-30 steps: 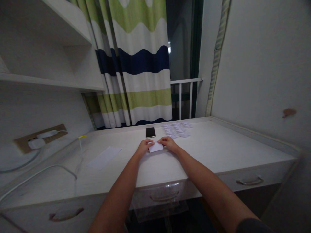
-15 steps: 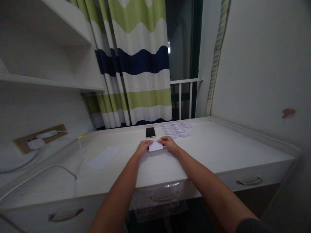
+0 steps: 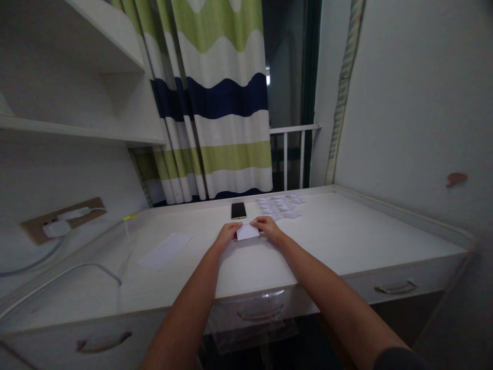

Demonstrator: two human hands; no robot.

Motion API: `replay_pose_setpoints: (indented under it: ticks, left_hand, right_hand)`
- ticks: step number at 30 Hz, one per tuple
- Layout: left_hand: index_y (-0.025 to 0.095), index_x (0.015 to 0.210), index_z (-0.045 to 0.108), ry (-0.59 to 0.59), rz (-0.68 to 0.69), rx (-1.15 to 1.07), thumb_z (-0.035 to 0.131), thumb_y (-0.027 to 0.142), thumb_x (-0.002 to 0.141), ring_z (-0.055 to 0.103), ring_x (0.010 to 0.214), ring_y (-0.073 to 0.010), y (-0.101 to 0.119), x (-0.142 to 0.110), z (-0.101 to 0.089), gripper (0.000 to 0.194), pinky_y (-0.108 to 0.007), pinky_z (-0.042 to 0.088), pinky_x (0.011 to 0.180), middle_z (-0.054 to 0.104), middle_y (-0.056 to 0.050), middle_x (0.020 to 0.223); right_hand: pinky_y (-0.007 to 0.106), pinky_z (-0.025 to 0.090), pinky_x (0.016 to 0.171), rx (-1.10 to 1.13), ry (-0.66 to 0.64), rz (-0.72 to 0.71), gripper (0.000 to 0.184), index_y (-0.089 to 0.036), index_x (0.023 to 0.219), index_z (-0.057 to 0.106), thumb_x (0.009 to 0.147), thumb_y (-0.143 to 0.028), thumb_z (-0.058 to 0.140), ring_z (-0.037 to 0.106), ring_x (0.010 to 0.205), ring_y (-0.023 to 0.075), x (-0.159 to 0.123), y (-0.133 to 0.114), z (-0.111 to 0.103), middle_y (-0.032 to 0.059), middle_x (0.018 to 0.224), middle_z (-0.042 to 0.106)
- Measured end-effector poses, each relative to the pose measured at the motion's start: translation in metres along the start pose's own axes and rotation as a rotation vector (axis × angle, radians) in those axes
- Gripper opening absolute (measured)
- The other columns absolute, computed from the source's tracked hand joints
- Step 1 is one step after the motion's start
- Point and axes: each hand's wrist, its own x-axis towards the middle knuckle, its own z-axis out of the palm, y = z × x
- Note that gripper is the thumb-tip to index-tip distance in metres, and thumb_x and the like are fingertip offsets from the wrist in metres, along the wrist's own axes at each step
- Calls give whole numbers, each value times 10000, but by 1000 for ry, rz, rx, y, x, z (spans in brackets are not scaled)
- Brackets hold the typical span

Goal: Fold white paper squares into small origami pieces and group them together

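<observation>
In the head view, your left hand [image 3: 228, 233] pinches the left side of a small white rectangular paper piece [image 3: 247, 232], and your right hand [image 3: 266, 227] pinches its right side. This paper is between the front and far edges of the white wooden desk [image 3: 327, 226]; a black rectangular phone [image 3: 238, 210] lies beyond it, toward the far edge. To work well, I think you should press equally with both thumbs and hold the paper level. Your forearms cross the front edge and come together, other fingers partly hidden.
</observation>
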Motion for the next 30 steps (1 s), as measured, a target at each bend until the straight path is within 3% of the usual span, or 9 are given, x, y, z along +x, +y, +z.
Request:
replay_pose_setpoints:
  ticks: [6, 16, 21, 30]
  left_hand:
    - [118, 597, 581, -20, -25, 56, 675, 453, 500, 442, 485, -91, 1, -1, 2, 361, -219, 319, 479, 515, 14, 524]
    - [113, 581, 605, -53, 2, 80, 690, 458, 493, 466, 465, -97, 2, -3, 4, 367, -228, 366, 479, 529, 2, 502]
    - [111, 598, 635, -32, 30, 78, 709, 434, 479, 522, 533, -127, 3, -1, 3, 352, -252, 413, 535, 594, -35, 570]
    - [112, 580, 645, -68, 46, 124, 690, 391, 514, 490, 491, -114, 1, 0, 3, 290, -245, 384, 509, 574, -20, 524]
  right_hand:
    - [213, 362, 506, -2, -40, 30, 231, -129, 616, 616, 519, -329, 680, 471, 523, 82, -2, -1, 0, -12, 550, 550]
    - [206, 284, 466, -79, -40, -42, 174, -132, 560, 594, 530, -297, 641, 376, 456, 61, 2, 2, -1, -42, 455, 476]
    - [211, 293, 482, -123, -5, -36, 138, -133, 570, 592, 546, -268, 608, 401, 481, 72, 1, 1, -1, -31, 497, 511]
    - [214, 296, 471, -138, -32, -16, 196, -124, 599, 603, 544, -311, 625, 435, 492, 86, -1, 1, 2, -11, 525, 544]
